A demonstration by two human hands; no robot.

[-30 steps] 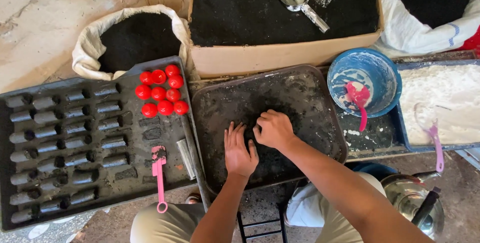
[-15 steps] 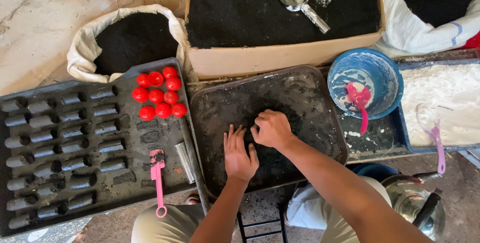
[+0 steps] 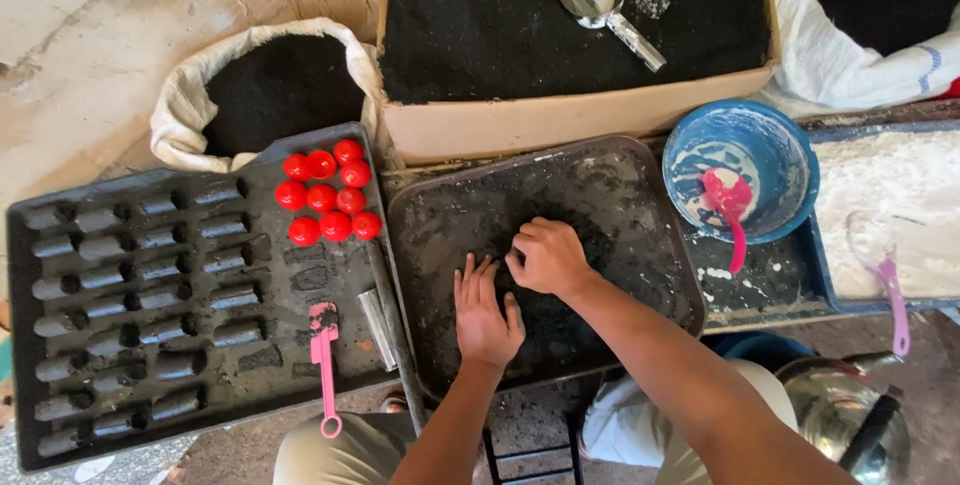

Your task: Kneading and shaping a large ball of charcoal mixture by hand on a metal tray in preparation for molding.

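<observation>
Left hand [image 3: 485,310] lies flat, fingers spread, on the black powder [image 3: 560,315] in the dark tray [image 3: 440,205]. Right hand [image 3: 548,255], curled closed, presses the same powder at its one o'clock. Red balls [image 3: 325,207] sit at ten o'clock.

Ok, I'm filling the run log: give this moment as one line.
left hand: flat on black powder | right hand: curled, pressing powder | tray: dark, dusted | red balls: on mould tray
</observation>
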